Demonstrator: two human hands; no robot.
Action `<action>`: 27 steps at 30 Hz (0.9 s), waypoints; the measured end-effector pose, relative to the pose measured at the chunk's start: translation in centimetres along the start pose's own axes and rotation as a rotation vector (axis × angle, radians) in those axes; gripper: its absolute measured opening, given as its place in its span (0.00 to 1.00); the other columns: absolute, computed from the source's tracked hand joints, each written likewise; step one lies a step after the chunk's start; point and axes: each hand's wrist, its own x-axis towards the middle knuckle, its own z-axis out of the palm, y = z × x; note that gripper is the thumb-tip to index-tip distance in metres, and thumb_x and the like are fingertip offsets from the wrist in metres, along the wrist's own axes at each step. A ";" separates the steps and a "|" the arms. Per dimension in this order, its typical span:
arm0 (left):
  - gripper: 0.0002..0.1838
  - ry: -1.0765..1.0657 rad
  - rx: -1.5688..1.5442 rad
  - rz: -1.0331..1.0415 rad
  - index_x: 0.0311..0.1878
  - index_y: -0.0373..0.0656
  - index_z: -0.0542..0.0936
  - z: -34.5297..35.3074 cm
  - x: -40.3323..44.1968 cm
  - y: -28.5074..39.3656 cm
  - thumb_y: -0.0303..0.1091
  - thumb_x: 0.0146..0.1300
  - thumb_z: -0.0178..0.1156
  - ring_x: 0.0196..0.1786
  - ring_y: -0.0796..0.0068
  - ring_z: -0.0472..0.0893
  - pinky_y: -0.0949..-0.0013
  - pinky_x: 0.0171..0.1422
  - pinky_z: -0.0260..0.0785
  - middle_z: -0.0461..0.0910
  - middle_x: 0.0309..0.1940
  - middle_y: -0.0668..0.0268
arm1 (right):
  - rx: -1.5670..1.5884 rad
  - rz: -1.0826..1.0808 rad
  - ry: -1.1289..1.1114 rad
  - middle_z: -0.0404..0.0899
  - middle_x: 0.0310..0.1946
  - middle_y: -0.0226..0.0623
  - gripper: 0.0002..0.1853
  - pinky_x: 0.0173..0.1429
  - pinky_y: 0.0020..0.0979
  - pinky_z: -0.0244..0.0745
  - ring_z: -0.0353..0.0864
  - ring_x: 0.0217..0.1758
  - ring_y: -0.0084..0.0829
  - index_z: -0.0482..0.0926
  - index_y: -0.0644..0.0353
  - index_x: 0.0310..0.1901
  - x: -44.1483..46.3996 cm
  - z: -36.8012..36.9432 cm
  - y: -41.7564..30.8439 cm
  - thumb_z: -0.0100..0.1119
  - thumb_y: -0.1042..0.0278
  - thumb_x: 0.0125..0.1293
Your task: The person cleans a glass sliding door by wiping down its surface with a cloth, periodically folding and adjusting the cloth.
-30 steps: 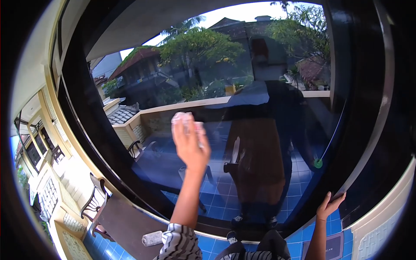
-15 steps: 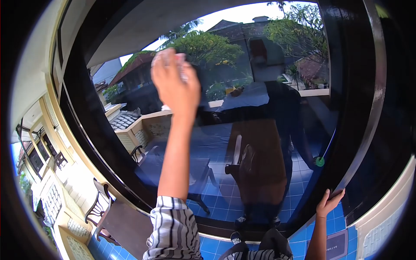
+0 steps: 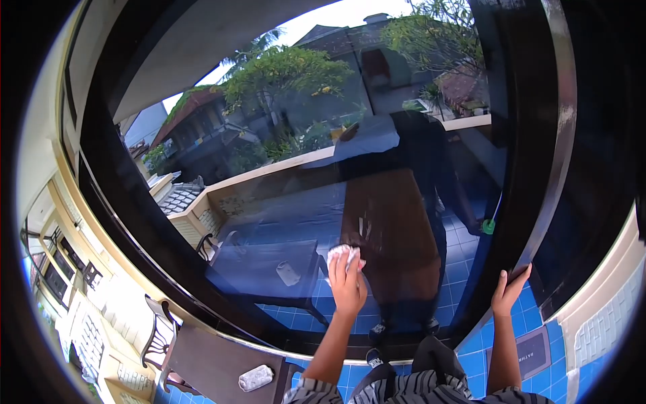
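My left hand (image 3: 347,289) is closed around a crumpled white cloth (image 3: 342,254) with pinkish patches. It holds the cloth against the lower middle of the large, dark reflective glass pane (image 3: 289,202). Low on the right, my right hand (image 3: 509,291) grips the edge of the dark door frame (image 3: 521,168), beside its shiny metal strip. Some of its fingers are hidden behind that edge.
A brown table (image 3: 215,360) stands at lower left with a white packet (image 3: 256,378) on it. Beside it is a dark wooden chair (image 3: 156,330). A grey doormat (image 3: 528,353) lies on the blue tiled floor (image 3: 474,343) at right.
My left hand has come down from the upper left of the glass to its lower middle, with the cloth still in it. My right hand stays on the frame edge. The view has shifted slightly.
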 end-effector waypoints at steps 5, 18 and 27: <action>0.20 -0.098 -0.270 -0.252 0.65 0.38 0.81 -1.5 -7.8 1.1 0.24 0.71 0.59 0.72 0.45 0.73 0.50 0.79 0.62 0.76 0.68 0.49 | 0.096 0.207 -0.096 0.56 0.79 0.64 0.37 0.85 0.47 0.48 0.54 0.85 0.55 0.53 0.74 0.79 0.1 -1.6 -3.6 0.57 0.62 0.79; 0.21 -0.011 -1.474 -1.527 0.73 0.47 0.68 -1.6 -13.5 7.7 0.35 0.82 0.44 0.69 0.60 0.79 0.55 0.73 0.73 0.76 0.67 0.58 | 0.720 0.274 -1.214 0.72 0.68 0.50 0.37 0.67 0.38 0.78 0.82 0.65 0.38 0.60 0.65 0.77 -16.1 -1.3 -13.0 0.68 0.68 0.72; 0.24 0.075 -1.487 -1.490 0.76 0.47 0.65 -1.3 -13.7 5.8 0.46 0.85 0.47 0.68 0.66 0.76 0.58 0.72 0.71 0.74 0.68 0.62 | 0.520 0.377 -1.152 0.89 0.35 0.37 0.14 0.46 0.28 0.84 0.89 0.38 0.26 0.80 0.65 0.58 -14.8 2.4 -13.5 0.64 0.72 0.74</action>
